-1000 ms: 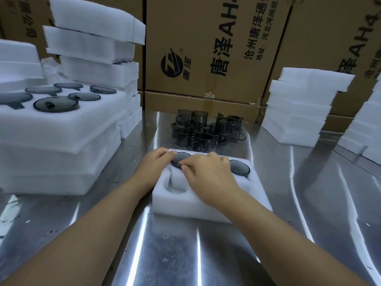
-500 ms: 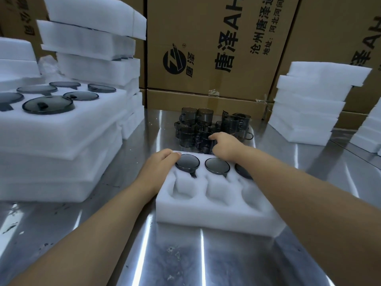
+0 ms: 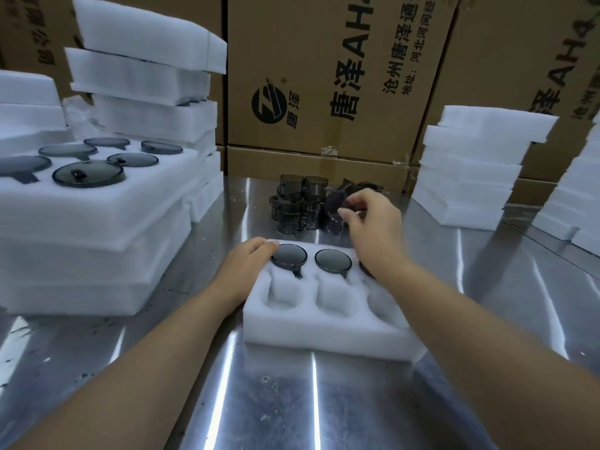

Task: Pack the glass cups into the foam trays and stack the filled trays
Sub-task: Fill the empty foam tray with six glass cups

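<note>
1. Pinching a smoky glass cup (image 3: pixel 334 201) in the right hand (image 3: pixel 373 222): grip closed on it with thumb and fingertips, cup blurred, at the right edge of the cluster of loose cups (image 3: pixel 292 206).
2. Resting the left hand (image 3: pixel 250 264) on the far-left corner of the foam tray (image 3: pixel 324 329): grip open, fingers lightly bent, fingertips touching the rim of the far-left packed cup (image 3: pixel 289 254).
3. Seated in the tray's far row: that cup, a second cup (image 3: pixel 333 260) in the middle pocket, and a third cup (image 3: pixel 366 270) mostly hidden behind the right wrist. Nearer row: three pockets showing bare foam.
4. Standing just beyond the tray on the steel worktop (image 3: pixel 259 401): the loose cups, packed close together, handles outward.
5. Stacked at left: filled trays (image 3: pixel 97 222), round dark glass tops showing in the uppermost, with more foam slabs piled behind.
6. Stacked at right, well apart from the tray: white foam pieces (image 3: pixel 470 167).
7. Lined along the back: printed cardboard boxes (image 3: pixel 324 76).
</note>
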